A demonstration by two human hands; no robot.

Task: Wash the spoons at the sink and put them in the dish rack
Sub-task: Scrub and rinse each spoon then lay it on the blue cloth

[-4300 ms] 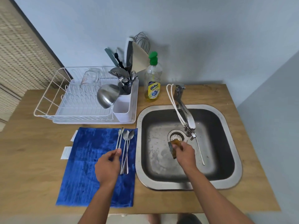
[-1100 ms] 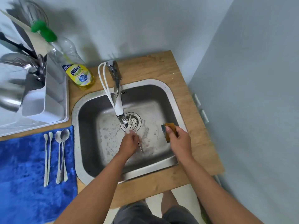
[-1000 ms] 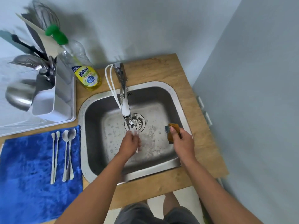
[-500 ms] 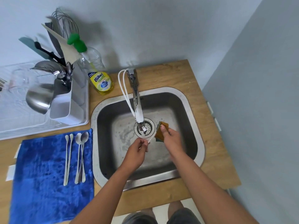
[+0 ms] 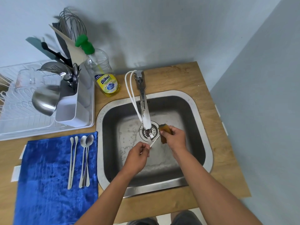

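Worktop (image 5: 186, 78) carries sink (image 5: 201, 127); dish rack (image 5: 19, 114) sits far left, four spoons (image 5: 79, 159) wait on blue mat (image 5: 48, 184). Left hand (image 5: 138, 157), fingers pinched on spoon handle (image 5: 153, 142), angles it up-right under the tap (image 5: 143, 101). Right hand (image 5: 174, 138), fingers clamped on sponge (image 5: 164, 132), meets its far end. Suggest: wrap sponge round the bowl, stroke along the handle, keep it low over the drain.

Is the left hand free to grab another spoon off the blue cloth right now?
Probably not yet. The left hand is pinching a spoon over the sink, so it is occupied. The four spoons on the blue cloth lie uncovered beside the sink, so nothing else blocks the way.
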